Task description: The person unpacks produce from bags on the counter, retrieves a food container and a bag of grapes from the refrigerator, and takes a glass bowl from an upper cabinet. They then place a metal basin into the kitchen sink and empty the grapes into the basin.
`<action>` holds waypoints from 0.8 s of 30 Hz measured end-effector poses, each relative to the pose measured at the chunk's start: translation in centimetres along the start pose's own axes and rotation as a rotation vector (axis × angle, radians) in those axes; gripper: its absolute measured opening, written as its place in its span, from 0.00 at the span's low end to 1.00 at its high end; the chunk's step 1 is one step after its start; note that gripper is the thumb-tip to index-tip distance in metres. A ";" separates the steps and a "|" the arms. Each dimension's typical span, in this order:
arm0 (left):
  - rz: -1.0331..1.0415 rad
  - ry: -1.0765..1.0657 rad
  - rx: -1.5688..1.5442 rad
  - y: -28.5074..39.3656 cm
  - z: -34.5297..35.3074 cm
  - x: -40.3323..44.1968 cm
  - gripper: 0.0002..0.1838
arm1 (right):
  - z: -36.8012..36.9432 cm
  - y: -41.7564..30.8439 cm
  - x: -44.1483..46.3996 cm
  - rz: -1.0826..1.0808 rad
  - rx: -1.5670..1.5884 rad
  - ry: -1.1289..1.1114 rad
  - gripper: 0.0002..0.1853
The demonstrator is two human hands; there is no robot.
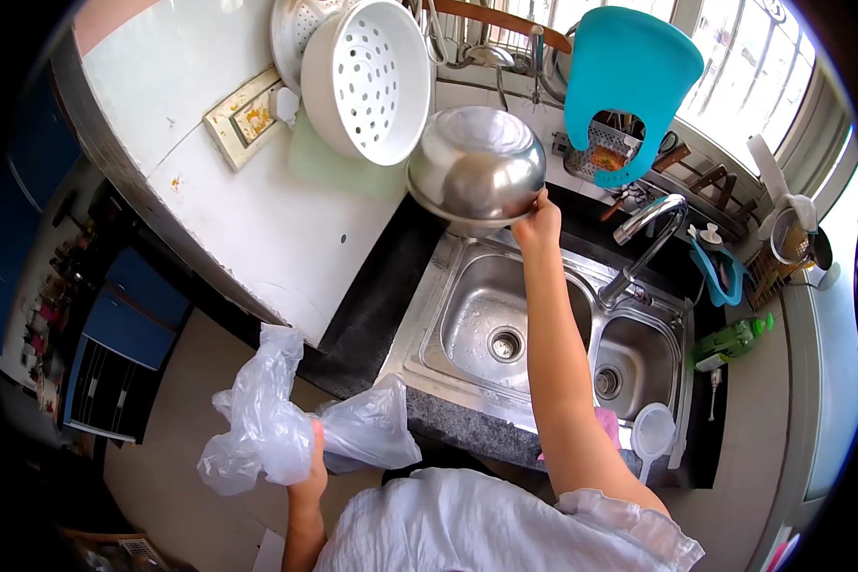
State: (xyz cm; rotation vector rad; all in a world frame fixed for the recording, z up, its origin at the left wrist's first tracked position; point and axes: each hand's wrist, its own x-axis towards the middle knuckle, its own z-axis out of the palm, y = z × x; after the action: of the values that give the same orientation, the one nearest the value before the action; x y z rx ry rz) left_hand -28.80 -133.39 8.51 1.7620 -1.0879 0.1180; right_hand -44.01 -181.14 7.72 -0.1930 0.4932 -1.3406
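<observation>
Head view: my right hand (pixel 538 221) grips an upturned steel bowl (pixel 481 157) by its edge near the sink (pixel 472 310), my left hand (pixel 309 474) clutching a crumpled plastic bag (pixel 272 410); that one-sided hold, I judge, could let the bowl tip and fall.

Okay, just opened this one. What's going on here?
Someone at a kitchen sink has both hands busy. The right hand grips the edge of an upside-down metal bowl at the sink's far left corner; whether the bowl is lifted or resting isn't clear. The left hand holds a crumpled, translucent plastic bag out to the side, away from the sink.
</observation>
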 end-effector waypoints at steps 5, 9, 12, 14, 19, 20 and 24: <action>0.059 -0.033 0.084 -1.7 -0.2 0.3 0.08 | -4.6 -4.6 -12.1 -0.026 -0.161 -0.260 0.11; -0.038 -0.045 -0.012 -1.1 0.9 1.9 0.08 | -10.6 -7.8 -14.7 -0.074 -0.717 -0.332 0.08; -0.055 -0.011 0.025 -1.6 2.1 2.5 0.09 | -15.6 -5.9 -13.7 -0.082 -1.444 -0.423 0.11; -0.071 0.008 0.089 -1.7 2.3 2.7 0.09 | -18.6 -3.4 -13.5 -0.276 -1.895 -0.540 0.10; -0.165 -0.066 -0.008 -1.4 3.6 3.9 0.14 | -26.1 -1.7 -12.1 -0.501 -2.177 -0.673 0.06; -0.159 -0.051 -0.029 -1.0 4.1 4.2 0.13 | -26.8 -1.7 -12.0 -0.482 -2.173 -0.675 0.06; -0.092 -0.091 -0.044 0.0 5.1 4.7 0.12 | -27.9 -2.4 -12.3 -0.295 -2.290 -0.679 0.06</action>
State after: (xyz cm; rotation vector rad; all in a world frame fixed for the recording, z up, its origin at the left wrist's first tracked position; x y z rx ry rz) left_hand -28.02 -140.30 8.52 1.7890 -1.0643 -0.0425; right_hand -60.37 -165.84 -13.11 -2.5033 1.1807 -0.2334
